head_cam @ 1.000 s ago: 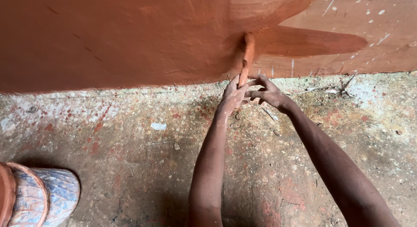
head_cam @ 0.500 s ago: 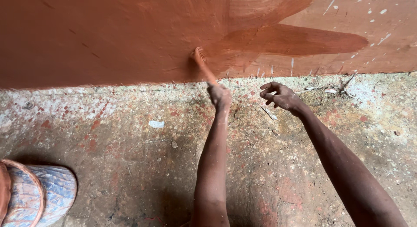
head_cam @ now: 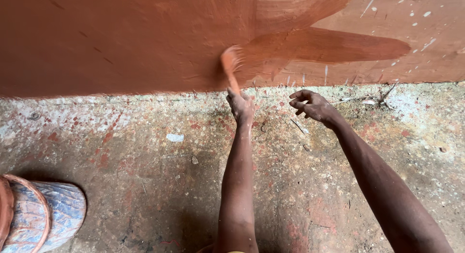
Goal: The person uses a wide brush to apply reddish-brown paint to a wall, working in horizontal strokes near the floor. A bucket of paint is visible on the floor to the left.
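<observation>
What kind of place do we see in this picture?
Probably a building site or a house under repainting. The left hand holds a brush against a reddish-brown wall, the rough concrete floor is paint-spattered, and a bucket stands nearby.

Building site or house exterior under painting: rough plastered wall (head_cam: 121, 39) half-coated terracotta, paint-spattered concrete floor (head_cam: 145, 151), paint bucket (head_cam: 34, 219).

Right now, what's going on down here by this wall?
A person is painting the wall reddish-brown. The left hand grips a paintbrush, bristles pressed against the wall just above the floor. The right hand hovers empty beside it, fingers curled. A paint-smeared bucket stands on the spattered concrete floor.
</observation>
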